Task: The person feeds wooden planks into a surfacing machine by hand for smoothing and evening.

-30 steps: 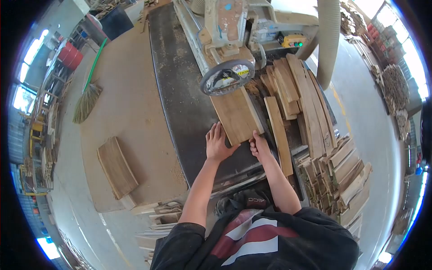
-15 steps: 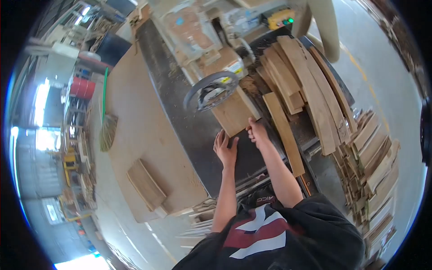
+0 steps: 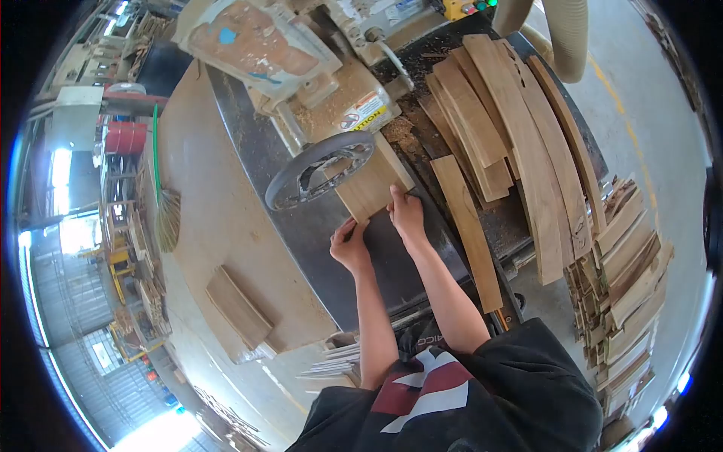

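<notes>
A light wooden board (image 3: 369, 184) lies on the black machine table (image 3: 380, 260), its far end under the machine housing (image 3: 331, 109). My left hand (image 3: 349, 245) holds the near left corner, thumb and fingers closed on the edge. At the near right corner, my right hand (image 3: 406, 213) grips the same board, its thumb on top. A grey handwheel (image 3: 320, 169) stands over the board's left side and hides part of it. A narrow wooden strip (image 3: 467, 230) lies to the right of my right hand.
Curved wooden pieces (image 3: 520, 135) are stacked on the right of the table. More offcuts (image 3: 625, 271) are piled beyond them. On the brown side panel (image 3: 241, 248) at left rests a short wooden block (image 3: 239, 307). A green-handled broom (image 3: 167, 215) stands farther left. Sawdust lies by the machine.
The view has shifted. My left hand has gone from spread fingers beside the corner to a grip on the board. The right hand remains at its corner.
</notes>
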Demonstrator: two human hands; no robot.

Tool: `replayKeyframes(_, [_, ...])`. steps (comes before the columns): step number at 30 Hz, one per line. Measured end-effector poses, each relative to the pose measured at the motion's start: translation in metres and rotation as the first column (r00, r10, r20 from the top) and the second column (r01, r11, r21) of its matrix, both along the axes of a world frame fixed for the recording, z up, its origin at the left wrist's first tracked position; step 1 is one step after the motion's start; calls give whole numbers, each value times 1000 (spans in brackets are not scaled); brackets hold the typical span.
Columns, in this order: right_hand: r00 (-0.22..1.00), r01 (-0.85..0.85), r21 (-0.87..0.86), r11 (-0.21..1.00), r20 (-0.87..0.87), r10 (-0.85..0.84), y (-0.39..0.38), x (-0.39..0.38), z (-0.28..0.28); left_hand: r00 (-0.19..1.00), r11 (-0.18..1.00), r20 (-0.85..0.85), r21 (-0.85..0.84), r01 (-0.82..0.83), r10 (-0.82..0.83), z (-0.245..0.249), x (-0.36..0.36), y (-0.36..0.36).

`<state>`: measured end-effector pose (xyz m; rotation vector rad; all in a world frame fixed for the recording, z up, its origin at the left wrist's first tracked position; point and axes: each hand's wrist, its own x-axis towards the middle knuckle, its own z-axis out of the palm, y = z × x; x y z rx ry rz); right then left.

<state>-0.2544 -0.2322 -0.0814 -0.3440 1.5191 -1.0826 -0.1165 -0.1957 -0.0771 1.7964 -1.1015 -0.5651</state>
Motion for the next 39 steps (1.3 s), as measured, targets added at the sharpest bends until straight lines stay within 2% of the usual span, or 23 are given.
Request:
replayKeyframes(1, [999,5,13,1000,38,-5,-9,0,3,989,998,-131,25,-60,63,7,-3,-12])
replayKeyframes(3, [996,-10,31,999,90,7,-24,-2,9,985,997,-158,-2,-73,72,19,-2,-29])
replayKeyframes(4, [989,-11,50,999,146,4,-34,-3,10,993,997,-113,66,-35,42,23,4,-39])
replayKeyframes(6, [998,-17,-11,1000,63,18,-52,3,7,1000,987,-10,162,15,-13,35,6,-50])
replayKeyframes(9, [994,-90,-81,993,-67,85,-69,13,20,998,997,33,66,43,-45,22,14,-50])
replayKeyframes(11, [994,68,-261,963,-69,-89,-86,24,-4,973,979,163,-91,183,-166,14,20,-33])
replayKeyframes(12, [976,-90,-251,964,-215,36,-91,19,-15,931,933,271,-193,303,-246,13,25,-22])
replayKeyframes(14, [871,-346,-316,883,-459,177,-93,11,-24,841,891,409,-125,437,-355,31,29,17])
replayKeyframes(15, [721,-555,-329,764,-648,245,-91,4,-32,804,857,383,-60,513,-454,27,38,39])
replayKeyframes(17, [705,-662,-185,727,-482,520,-52,4,34,688,762,442,-15,648,-576,31,67,82])
replayKeyframes(18, [762,-638,-316,702,-392,516,-34,1,32,677,742,411,-4,671,-610,32,83,99])
replayKeyframes(19, [707,-676,-300,673,-522,477,-15,1,47,749,825,418,3,565,-514,34,108,113])
replayKeyframes(20, [709,-685,-351,638,-524,473,-6,-13,19,732,841,488,5,542,-475,37,140,124])
replayKeyframes(23, [581,-728,-315,609,-754,306,49,-28,16,643,926,706,51,373,-297,34,271,141])
replayKeyframes(24, [565,-700,-280,657,-779,270,69,-32,17,702,986,693,150,79,-162,40,316,153])
replayKeyframes(25, [558,-713,-273,646,-780,286,81,-35,10,717,950,697,242,-197,-28,46,358,159])
replayKeyframes(26, [516,-716,-350,604,-848,120,93,-38,-2,718,950,695,242,-197,-28,60,394,164])
replayKeyframes(27, [465,-719,-416,556,-883,-59,100,-35,-4,675,842,725,276,-464,135,79,428,170])
replayKeyframes(28, [461,-710,-414,570,-885,-70,105,-34,-7,589,668,761,291,-685,272,98,457,175])
replayKeyframes(30, [400,-692,-334,640,-916,-46,119,-32,-6,752,646,565,441,-623,339,90,512,190])
replayKeyframes(33, [315,-679,-259,687,-948,-46,115,-22,3,851,686,412,517,-512,325,75,491,195])
replayKeyframes(35, [307,-642,-230,731,-951,-30,113,-19,3,744,632,575,446,-634,341,68,459,186])
replayKeyframes(39, [338,-641,-243,728,-941,-17,112,-20,10,686,684,669,359,-635,286,46,383,180])
